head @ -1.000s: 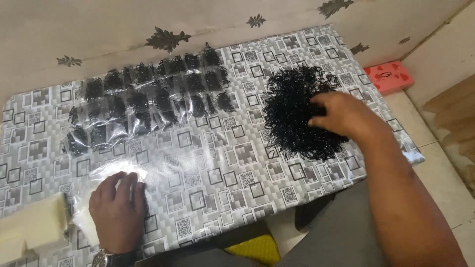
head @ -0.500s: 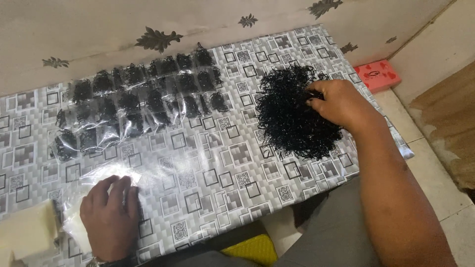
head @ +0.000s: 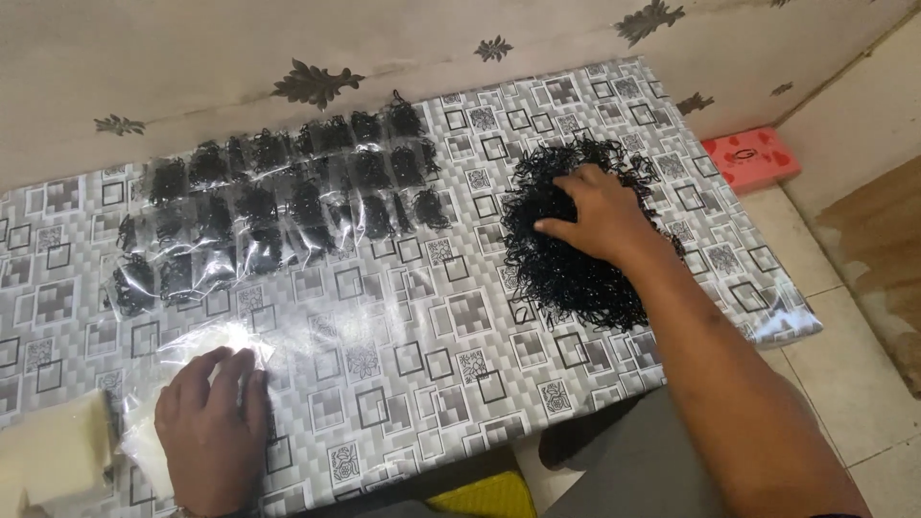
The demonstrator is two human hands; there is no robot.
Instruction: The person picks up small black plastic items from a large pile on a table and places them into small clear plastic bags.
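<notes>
Spreading your right hand (head: 595,216) fingers, you are raking the loose black elastic-band pile (head: 566,240) at two o'clock to gather some, while your left hand (head: 213,427) is pressing flat on clear plastic bags (head: 206,350) at eight o'clock, pinning them.

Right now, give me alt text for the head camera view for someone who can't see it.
A person's right hand rests on a pile of small black bands on a grey patterned table, while the left hand presses on clear plastic bags. Rows of filled bags lie near the wall.

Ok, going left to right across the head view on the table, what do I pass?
Pale block → left hand flat on clear plastic bags → rows of small filled bags → loose black pile under the right hand → red box on the floor.
</notes>
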